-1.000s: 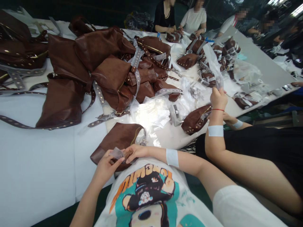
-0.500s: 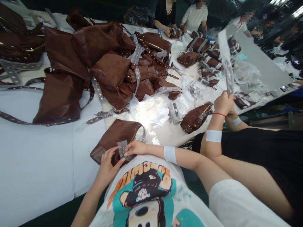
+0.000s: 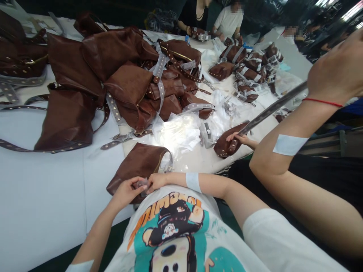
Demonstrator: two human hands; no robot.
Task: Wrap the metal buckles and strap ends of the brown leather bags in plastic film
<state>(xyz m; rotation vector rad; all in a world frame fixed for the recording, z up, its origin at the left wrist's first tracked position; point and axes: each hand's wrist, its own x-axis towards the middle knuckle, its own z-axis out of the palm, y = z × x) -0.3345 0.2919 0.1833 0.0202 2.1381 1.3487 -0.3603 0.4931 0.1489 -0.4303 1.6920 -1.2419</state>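
Note:
A brown leather bag [image 3: 135,161] lies on its side at the table edge, right against my body. In front of it, my left hand [image 3: 126,193] pinches a piece of clear plastic film [image 3: 141,183] that appears wrapped round a studded strap end. My right hand [image 3: 157,183] is closed at the other side of this film, its fingertips pressed together close to my left fingers. The strap under the film is mostly hidden by my fingers. The bag's zip opening and a film-covered strap piece [image 3: 169,160] face right.
Several brown bags [image 3: 129,88] with studded straps are heaped beyond my hands. White plastic sheets [image 3: 180,132] lie to their right. A co-worker's arm [image 3: 286,147] reaches in at right, pulling a strap [image 3: 273,107] taut over a small brown bag [image 3: 230,141]. Other people stand across the table.
The film that stood up between my hands is now folded down under my left fingers. The co-worker's raised hand has moved right and nearer, stretching the strap diagonally.

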